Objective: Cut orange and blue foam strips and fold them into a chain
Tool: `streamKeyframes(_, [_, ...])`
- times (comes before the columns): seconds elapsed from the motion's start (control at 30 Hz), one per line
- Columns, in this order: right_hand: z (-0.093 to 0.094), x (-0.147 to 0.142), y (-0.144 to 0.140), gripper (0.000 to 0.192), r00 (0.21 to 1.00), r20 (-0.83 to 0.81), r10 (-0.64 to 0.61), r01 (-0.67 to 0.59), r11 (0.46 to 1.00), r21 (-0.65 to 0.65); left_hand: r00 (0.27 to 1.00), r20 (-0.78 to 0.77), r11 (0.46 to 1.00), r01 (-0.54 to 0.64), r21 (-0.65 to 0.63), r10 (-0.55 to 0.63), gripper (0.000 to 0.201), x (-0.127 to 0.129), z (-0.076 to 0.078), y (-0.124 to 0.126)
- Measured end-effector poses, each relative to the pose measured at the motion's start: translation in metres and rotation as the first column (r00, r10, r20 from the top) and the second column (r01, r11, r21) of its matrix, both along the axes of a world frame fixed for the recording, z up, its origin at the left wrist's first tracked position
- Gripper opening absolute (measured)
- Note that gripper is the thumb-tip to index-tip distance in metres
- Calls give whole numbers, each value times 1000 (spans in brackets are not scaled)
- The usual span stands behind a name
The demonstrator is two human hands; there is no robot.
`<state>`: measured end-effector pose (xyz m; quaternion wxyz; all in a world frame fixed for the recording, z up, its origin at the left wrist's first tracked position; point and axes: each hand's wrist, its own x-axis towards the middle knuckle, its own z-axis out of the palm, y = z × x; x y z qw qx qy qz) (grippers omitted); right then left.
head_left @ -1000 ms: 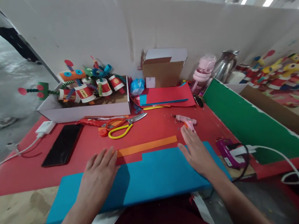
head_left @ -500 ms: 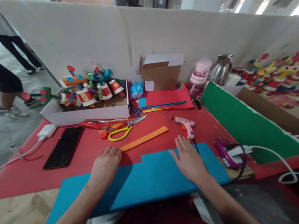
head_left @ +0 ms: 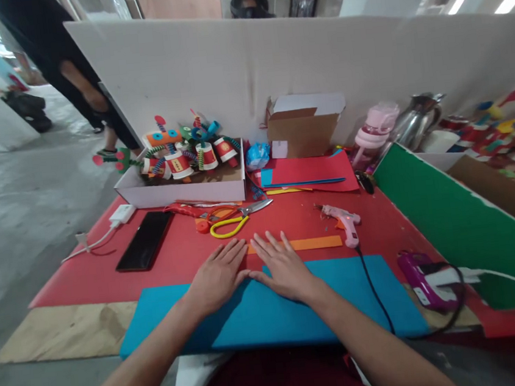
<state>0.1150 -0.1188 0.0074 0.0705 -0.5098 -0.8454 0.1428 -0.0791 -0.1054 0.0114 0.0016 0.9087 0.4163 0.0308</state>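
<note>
My left hand (head_left: 218,277) lies flat, palm down, over the back edge of a blue sheet (head_left: 342,297), its fingertips at the left end of an orange paper strip (head_left: 315,243). Beside it my right hand (head_left: 286,267) rests with fingers spread, the fingertips on that strip. The two thumbs touch or nearly touch. Past the strip's right end lies a pink glue gun (head_left: 346,223), its black cord running over the blue sheet. Scissors with yellow and orange handles (head_left: 231,225) lie behind my left hand.
A black phone (head_left: 145,240) is at the left. Behind stand a white box (head_left: 184,193) of paper-cup figures, red sheets (head_left: 310,172), a cardboard box (head_left: 301,133) and a pink bottle (head_left: 373,135). At the right are a purple device (head_left: 427,282) and a green panel (head_left: 468,226). A person (head_left: 73,65) stands at left.
My right hand has moved left beside my left hand and onto the orange strip. The strip now lies level instead of slanting. The view has shifted left, and people at the left have moved.
</note>
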Motion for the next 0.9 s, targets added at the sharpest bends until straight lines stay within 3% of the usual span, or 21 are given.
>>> streamKeyframes(0.1, [-5,6,0,69,1000,25,14,-14,1000,1,993,-4,993,-114,-2,114,56,-40,-5,-8])
streamKeyframes(0.2, [-4,6,-1,68,999,38,24,-25,1000,3,955,-36,956,-295,4,295,49,-65,5,-10])
streamKeyframes(0.3, [-2,5,0,67,999,43,27,-27,1000,-11,916,-24,915,-400,55,401,45,-68,24,-3])
streamKeyframes(0.43, [-1,2,1,68,998,43,38,-37,999,-20,905,-46,905,-421,62,424,46,-56,46,15])
streamKeyframes(0.63, [-1,0,0,66,997,22,71,-71,997,-22,852,-79,855,-510,94,517,36,-60,54,72])
streamKeyframes(0.77, [0,0,-1,62,997,15,71,-71,997,-24,881,-110,886,-449,114,461,38,-65,55,101])
streamKeyframes(0.9, [-1,1,-1,62,997,6,72,-72,997,-13,967,85,969,-244,38,240,37,-47,53,88])
